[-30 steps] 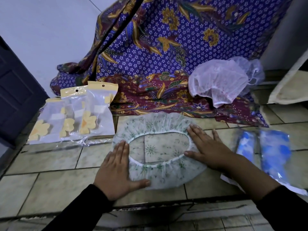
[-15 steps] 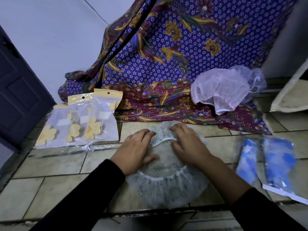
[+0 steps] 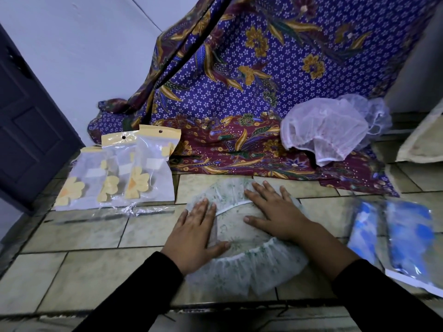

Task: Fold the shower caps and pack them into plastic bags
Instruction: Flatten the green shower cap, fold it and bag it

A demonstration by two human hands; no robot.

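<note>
- The patterned cloth hangs and pools at 12 o'clock, behind the work.
- The tiled floor carries everything else.
- The green-print shower cap lies on the tiles at 6 o'clock from the cloth, right in front of the person. A second ago it lay spread as an open ring. Now its 9 o'clock side looks drawn inward over the middle (the film is too sheer to say how many layers lie there).
- Two blue filled packs lie at 3 o'clock of the cap, apart from it.
- Three plastic bags with yellow flowers lean at 10 o'clock, untouched.
- A heap of white net caps sits on the cloth at 1 o'clock.
- The right hand presses flat on the cap's far rim, fingers straight and spread.
- The left hand presses flat on the 9 o'clock side, fingers straight. Half a second ago both hands met at the far rim; now they rest apart, gripping nothing.
- Judgement: a first fold is being flattened, so more folds and the bagging remain.
</note>
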